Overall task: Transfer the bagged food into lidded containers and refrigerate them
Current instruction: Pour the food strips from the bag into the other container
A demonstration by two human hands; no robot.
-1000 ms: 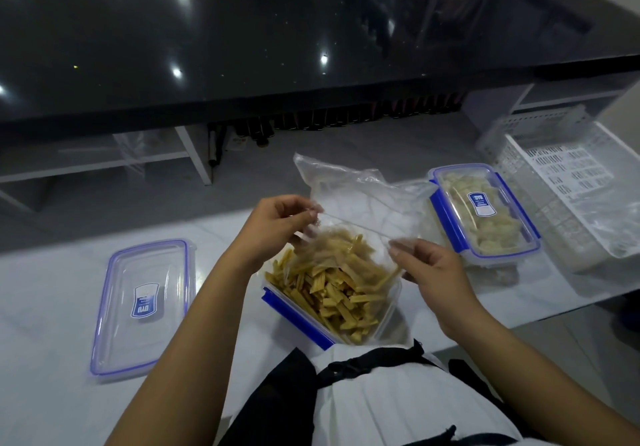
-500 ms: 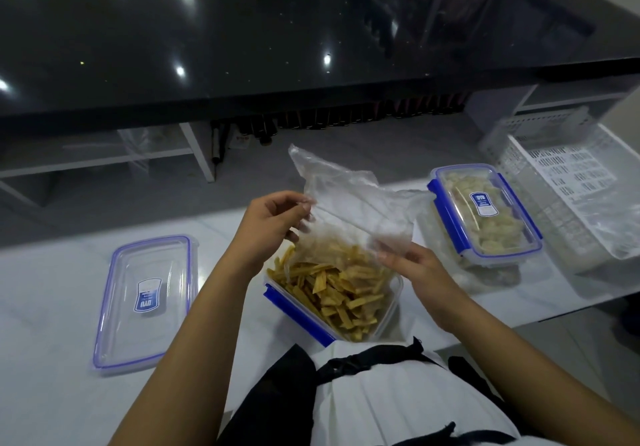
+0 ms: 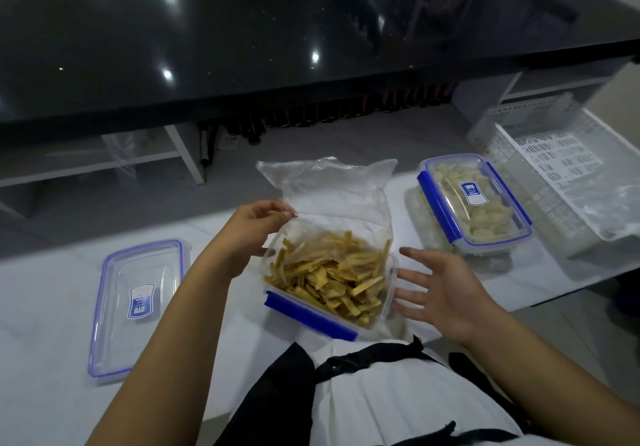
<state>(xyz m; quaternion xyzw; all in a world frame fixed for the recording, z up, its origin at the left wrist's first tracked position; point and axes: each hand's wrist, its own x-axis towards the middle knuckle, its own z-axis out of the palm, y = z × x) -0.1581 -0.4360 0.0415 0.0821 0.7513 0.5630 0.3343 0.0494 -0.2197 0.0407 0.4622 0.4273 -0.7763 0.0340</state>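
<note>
A clear container with a blue clip (image 3: pixel 311 314) stands at the counter's near edge, full of yellow chip strips (image 3: pixel 332 275). A clear plastic bag (image 3: pixel 336 192) stands up over its far side, partly inside it. My left hand (image 3: pixel 256 227) pinches the bag's left edge. My right hand (image 3: pixel 440 293) hovers just right of the container, fingers spread, holding nothing. The container's loose lid (image 3: pixel 138 303) lies flat to the left. A second container (image 3: pixel 474 203), lidded and filled with pale food, sits to the right.
A white perforated plastic basket (image 3: pixel 568 175) stands at the far right on the white counter (image 3: pixel 52 359). A raised black countertop (image 3: pixel 277 40) runs across the back. My white garment with black straps fills the bottom of the view.
My right hand has let go of the bag and opened beside the container. The bag now stands more upright, held only by my left hand.
</note>
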